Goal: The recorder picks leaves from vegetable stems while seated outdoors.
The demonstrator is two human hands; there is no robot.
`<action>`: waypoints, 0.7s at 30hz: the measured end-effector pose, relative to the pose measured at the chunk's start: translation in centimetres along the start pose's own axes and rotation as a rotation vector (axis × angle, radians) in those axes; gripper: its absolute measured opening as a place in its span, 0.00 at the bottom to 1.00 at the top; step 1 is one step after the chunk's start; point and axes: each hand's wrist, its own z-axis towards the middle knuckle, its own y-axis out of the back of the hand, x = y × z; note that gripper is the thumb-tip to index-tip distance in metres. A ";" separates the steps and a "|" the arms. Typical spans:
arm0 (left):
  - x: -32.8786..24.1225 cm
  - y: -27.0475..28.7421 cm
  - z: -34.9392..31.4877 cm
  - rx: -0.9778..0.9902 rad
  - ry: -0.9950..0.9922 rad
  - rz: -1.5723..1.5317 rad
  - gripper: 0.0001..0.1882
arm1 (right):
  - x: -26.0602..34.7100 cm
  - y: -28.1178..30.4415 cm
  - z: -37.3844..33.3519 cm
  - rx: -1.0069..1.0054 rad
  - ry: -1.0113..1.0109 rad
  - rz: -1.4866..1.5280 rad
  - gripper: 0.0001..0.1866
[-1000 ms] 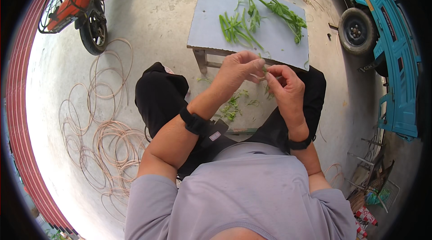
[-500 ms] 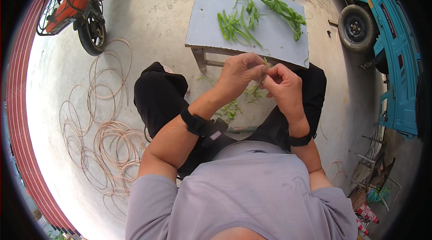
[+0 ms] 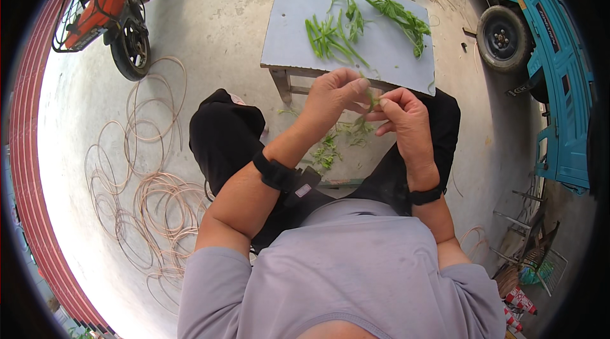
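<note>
Just off the near edge of a low table (image 3: 289, 27), my left hand (image 3: 332, 97) pinches a green leafy vine shoot (image 3: 370, 101) between thumb and fingers. My right hand (image 3: 408, 116) closes its thumb and forefinger on the same shoot, its other fingers loosely curled. Much of the shoot is hidden behind the fingers. On the tabletop lie trimmed green stems (image 3: 325, 41), with a curly leafy piece (image 3: 353, 15) beside them. A bunch of leafy shoots (image 3: 403, 18) lies farther right. Green scraps (image 3: 326, 152) are scattered on the floor between my legs.
An orange-red scooter (image 3: 101, 15) stands at the far left. Loose coils of thin cane or tubing (image 3: 166, 202) spread over the floor at left. At right are a blue cargo vehicle (image 3: 569, 72) with a black wheel (image 3: 504, 40) and a metal rack (image 3: 530, 237).
My hands have drawn slightly apart, and more of the shoot shows between them. The right hand's fingers have loosened and spread a little. The greens on the table look the same.
</note>
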 end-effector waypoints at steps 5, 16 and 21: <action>-0.4 0.5 0.2 -0.050 0.060 -0.130 0.09 | 0.2 0.6 -0.3 -0.009 0.014 0.042 0.06; -1.6 1.7 0.1 -0.115 0.093 -0.333 0.09 | 2.3 1.8 -1.8 0.134 0.123 0.124 0.05; -1.8 2.8 0.4 -0.098 0.067 -0.394 0.09 | 3.3 2.4 -2.5 0.341 0.287 0.167 0.07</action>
